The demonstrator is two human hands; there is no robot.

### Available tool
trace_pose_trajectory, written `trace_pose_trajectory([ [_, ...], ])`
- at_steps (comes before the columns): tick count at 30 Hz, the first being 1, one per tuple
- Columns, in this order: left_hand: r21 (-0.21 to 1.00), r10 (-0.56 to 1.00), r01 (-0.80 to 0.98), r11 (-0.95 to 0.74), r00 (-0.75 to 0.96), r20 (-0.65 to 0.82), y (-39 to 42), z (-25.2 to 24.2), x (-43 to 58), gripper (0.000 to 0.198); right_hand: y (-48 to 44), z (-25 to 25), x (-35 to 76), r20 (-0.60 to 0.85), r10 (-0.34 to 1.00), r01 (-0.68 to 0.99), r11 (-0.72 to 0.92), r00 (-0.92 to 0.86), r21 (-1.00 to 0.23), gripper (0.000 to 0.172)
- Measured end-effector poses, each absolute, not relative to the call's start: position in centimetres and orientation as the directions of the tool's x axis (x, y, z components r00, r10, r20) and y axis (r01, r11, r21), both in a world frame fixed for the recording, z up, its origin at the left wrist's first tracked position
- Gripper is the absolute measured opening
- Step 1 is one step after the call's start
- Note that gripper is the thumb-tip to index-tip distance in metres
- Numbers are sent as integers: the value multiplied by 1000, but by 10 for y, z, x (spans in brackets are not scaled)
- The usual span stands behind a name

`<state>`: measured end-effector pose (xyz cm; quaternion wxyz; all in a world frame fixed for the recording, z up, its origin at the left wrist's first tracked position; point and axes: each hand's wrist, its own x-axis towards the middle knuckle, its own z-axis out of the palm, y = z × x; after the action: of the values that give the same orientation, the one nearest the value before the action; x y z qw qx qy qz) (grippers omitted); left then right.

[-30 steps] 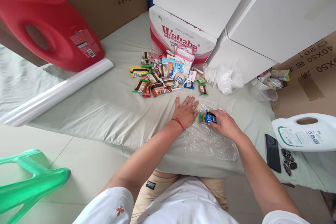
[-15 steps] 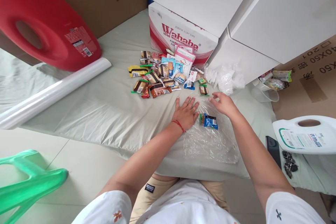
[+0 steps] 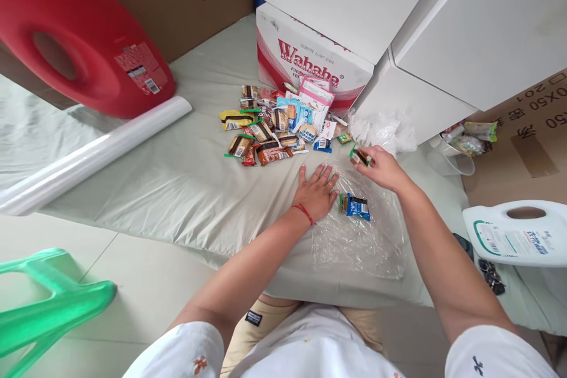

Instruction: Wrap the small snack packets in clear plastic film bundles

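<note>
My left hand [image 3: 315, 194] lies flat with fingers spread on the left edge of a clear plastic bag [image 3: 358, 248]. Pinched between the fingers of my right hand [image 3: 381, 166] is a small wrapped biscuit [image 3: 359, 157] with green wrapper ends, held above the far end of the bag. On the bag, right of my left hand, rest a blue snack packet [image 3: 358, 207] and a green-edged packet [image 3: 344, 203] against it. Beyond my hands spreads a pile of wrapped snacks [image 3: 279, 124] in several colours.
Behind the pile stands a white and red carton [image 3: 310, 59]. Crumpled clear bags [image 3: 381, 130] lie beside it. A plastic cup [image 3: 447, 156] with snacks and a white detergent bottle [image 3: 509, 236] are at right. A plastic roll [image 3: 97, 153] and red jug [image 3: 101, 47] occupy the left.
My right hand has taken hold of the green-ended biscuit that lay at the near right of the pile and lifted it slightly toward the bag. My left hand has stayed in place.
</note>
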<state>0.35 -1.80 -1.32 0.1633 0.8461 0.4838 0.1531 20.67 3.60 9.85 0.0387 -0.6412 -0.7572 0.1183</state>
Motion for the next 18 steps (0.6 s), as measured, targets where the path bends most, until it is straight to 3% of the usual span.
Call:
trace_pose_trajectory([
  [3, 414, 869, 773, -481, 483, 107, -18, -13, 3, 59, -11, 113, 224, -137, 909, 872, 321, -393, -368, 53],
  [6, 403, 869, 779, -480, 485, 97, -18, -13, 3, 58, -45, 111, 231, -186, 870, 841, 355, -457, -408, 50],
  [10, 394, 872, 785, -477, 479, 101, -18, -12, 3, 56, -60, 94, 227, -244, 869, 882, 347, -430, -319, 55],
  [14, 390, 870, 783, -485, 480, 118, -18, -12, 3, 55, -56, 79, 219, -188, 890, 903, 379, -416, -201, 69],
  [18, 382, 873, 789, -481, 473, 120, -18, -13, 2, 55, -53, 70, 212, -203, 877, 896, 400, -435, -193, 64],
])
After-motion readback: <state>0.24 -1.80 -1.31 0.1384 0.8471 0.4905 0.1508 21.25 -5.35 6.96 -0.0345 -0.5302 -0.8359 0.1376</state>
